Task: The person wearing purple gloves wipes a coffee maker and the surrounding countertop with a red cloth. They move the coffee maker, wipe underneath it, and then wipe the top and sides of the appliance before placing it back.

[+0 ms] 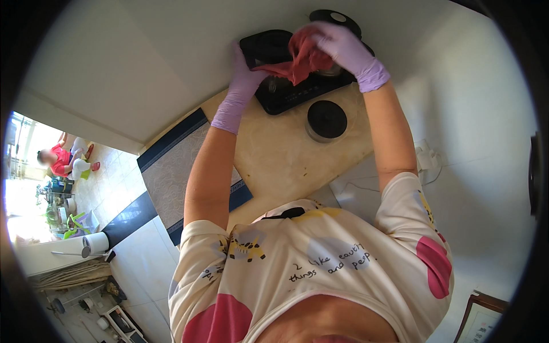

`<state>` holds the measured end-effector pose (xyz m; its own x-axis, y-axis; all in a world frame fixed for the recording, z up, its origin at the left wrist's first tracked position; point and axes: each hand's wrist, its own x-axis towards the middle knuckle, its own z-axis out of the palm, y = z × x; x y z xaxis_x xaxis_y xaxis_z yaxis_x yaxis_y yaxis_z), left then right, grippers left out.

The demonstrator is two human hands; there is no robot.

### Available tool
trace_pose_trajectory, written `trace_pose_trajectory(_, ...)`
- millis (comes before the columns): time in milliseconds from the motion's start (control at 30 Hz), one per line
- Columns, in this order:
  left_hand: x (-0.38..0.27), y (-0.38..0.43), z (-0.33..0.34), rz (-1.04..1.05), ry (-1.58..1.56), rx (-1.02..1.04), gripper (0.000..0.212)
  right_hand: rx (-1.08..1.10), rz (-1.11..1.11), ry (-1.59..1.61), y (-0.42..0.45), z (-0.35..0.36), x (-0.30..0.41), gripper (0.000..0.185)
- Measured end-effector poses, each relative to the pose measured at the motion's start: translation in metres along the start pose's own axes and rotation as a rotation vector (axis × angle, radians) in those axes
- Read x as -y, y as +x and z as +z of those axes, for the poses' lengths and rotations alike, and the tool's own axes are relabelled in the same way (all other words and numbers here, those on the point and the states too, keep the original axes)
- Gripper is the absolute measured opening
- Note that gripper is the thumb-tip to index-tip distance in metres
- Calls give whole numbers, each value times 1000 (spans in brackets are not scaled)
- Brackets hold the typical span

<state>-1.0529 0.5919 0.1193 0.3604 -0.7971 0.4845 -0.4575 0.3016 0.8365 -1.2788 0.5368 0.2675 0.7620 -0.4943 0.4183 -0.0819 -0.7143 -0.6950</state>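
My left hand [245,76], in a purple glove, holds the left side of a black lidded container [263,43] with its fingers. In my right hand [341,45], also gloved and blurred, is a bunched red cloth [306,53]; a corner of it reaches to my left thumb. Beneath both hands lies a flat black appliance with a touch panel [296,94], perhaps an induction cooker. A round black lid with a pale disc [338,17] shows behind my right hand. Nearer to me stands a clear jar with a black lid [327,120]. My right hand partly hides other clear containers.
These things stand on a beige tabletop [279,158] against a pale wall. A patterned mat with dark blue borders [171,171] lies at left. Plugs and a cord [426,158] are at the right wall. Far left, a person in red [62,158] sits low near plants.
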Motion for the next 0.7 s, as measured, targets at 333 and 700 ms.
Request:
trace_pose_trajectory(333, -25, 14, -13, 118, 105, 84, 118, -114, -51, -503, 44, 81, -11, 21)
trace_pose_trajectory(700, -44, 12, -11, 41, -62, -16, 95, -251, 114, -597, 60, 97, -15, 23)
